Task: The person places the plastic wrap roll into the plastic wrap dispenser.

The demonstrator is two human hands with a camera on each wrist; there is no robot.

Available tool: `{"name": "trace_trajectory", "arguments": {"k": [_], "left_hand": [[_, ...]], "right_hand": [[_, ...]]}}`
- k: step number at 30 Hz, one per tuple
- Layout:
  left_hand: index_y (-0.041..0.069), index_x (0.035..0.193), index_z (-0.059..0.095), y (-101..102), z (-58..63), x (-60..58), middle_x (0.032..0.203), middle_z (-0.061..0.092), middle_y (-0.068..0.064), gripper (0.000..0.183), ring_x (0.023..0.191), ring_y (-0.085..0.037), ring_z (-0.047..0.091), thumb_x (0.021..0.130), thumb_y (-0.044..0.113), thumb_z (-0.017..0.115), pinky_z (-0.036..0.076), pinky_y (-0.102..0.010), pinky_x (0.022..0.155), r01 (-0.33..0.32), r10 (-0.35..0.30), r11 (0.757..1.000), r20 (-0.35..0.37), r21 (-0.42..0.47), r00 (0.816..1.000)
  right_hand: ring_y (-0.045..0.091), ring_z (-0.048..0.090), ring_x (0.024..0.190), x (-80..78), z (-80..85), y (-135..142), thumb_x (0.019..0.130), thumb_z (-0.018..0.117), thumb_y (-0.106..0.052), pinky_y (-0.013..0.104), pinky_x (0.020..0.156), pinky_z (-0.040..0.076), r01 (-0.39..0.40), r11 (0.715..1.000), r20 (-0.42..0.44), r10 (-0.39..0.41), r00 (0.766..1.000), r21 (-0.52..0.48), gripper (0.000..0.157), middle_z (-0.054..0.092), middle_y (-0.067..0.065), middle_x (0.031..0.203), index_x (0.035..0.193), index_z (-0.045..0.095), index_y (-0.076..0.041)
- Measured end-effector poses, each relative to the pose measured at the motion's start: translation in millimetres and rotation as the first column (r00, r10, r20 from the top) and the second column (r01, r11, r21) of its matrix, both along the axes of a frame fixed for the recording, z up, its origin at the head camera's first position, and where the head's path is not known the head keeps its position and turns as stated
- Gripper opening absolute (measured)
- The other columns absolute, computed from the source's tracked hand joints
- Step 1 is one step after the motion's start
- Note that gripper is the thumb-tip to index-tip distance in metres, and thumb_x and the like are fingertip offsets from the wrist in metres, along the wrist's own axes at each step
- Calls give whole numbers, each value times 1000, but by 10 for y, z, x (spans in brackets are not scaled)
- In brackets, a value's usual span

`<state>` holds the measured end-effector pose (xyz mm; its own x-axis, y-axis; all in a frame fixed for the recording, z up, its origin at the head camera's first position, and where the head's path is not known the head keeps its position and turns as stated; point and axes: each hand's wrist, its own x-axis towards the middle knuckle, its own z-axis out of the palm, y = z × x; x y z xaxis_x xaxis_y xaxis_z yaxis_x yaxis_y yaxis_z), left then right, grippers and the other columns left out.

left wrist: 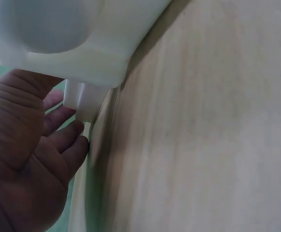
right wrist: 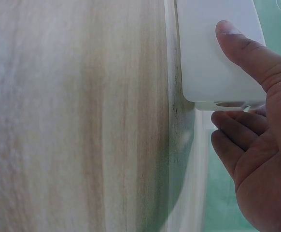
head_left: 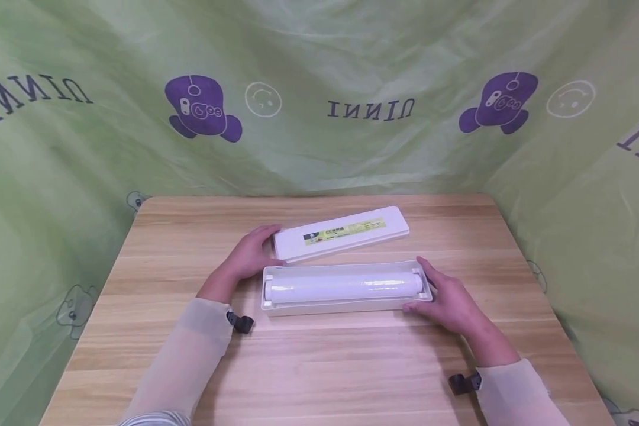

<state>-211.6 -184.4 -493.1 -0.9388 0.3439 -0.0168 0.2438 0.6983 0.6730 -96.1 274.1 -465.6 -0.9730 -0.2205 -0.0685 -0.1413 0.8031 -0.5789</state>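
Observation:
A long white cling film box [head_left: 346,306] lies uncovered on the table, and a shiny white roll of film [head_left: 341,287] fills its trough. Behind it, slightly slanted, rests its white lid [head_left: 293,236] with a yellow-green label. My left hand [head_left: 249,254] spans the lid's left end, fingers at the far corner and thumb at the near one, close to the box. In the left wrist view, the box end partly covers that thumb. My right hand [head_left: 449,300] grips the box's right end, its thumb [right wrist: 242,46] on the near wall and fingers at the far side.
The wood-grain table [head_left: 325,373] stretches around both pieces. Green printed cloth [head_left: 309,160] hangs behind the table and along both sides. A black wrist camera [head_left: 241,322] sits at the left sleeve, another dark camera [head_left: 463,384] at the right.

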Motion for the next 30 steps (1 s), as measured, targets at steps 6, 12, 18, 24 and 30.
{"name": "trace_trajectory", "arguments": {"k": [6, 12, 18, 24, 30], "left_hand": [[11, 151, 39, 55, -5, -37, 151, 41, -9, 105, 139, -29, 36, 65, 41, 92, 29, -44, 115, 29, -29, 1000, -5, -1, 1000], [13, 151, 38, 109, 18, -44, 151, 40, -9, 108, 139, -30, 36, 63, 41, 93, 29, -45, 115, 48, -48, 999, -12, -16, 999], [14, 151, 38, 153, 26, -48, 152, 39, -9, 108, 140, -31, 34, 62, 38, 94, 28, -48, 115, 53, -53, 999, 6, -2, 999], [15, 152, 37, 170, -2, -76, 154, 36, -9, 108, 141, -30, 31, 63, 40, 93, 26, -46, 116, 69, -69, 997, 5, -21, 998], [13, 152, 38, 184, -31, -112, 155, 34, -10, 107, 142, -30, 30, 63, 41, 92, 26, -47, 116, 93, -93, 995, 8, -35, 996]], "right_hand": [[44, 50, 125, 1, 11, -13, 67, 85, -55, 56, 103, 41, -5, 1000, -23, 5, 1000, -1, 116, 47, 27, 142, 157, 24, -17], [42, 51, 125, -2, 8, -14, 66, 86, -54, 55, 103, 42, -12, 1000, -31, 11, 999, -8, 116, 48, 27, 141, 157, 25, -15], [43, 51, 124, -3, 1, -14, 66, 87, -53, 55, 103, 42, -15, 1000, -39, 15, 999, -4, 116, 49, 28, 140, 156, 26, -13], [43, 52, 123, -2, -13, -12, 66, 86, -54, 55, 102, 42, -12, 1000, -40, 12, 999, -2, 116, 50, 28, 139, 156, 27, -13], [41, 52, 123, 4, -12, -7, 66, 86, -55, 55, 103, 43, -10, 1000, -37, 9, 999, -5, 116, 50, 27, 139, 156, 27, -13]]}}
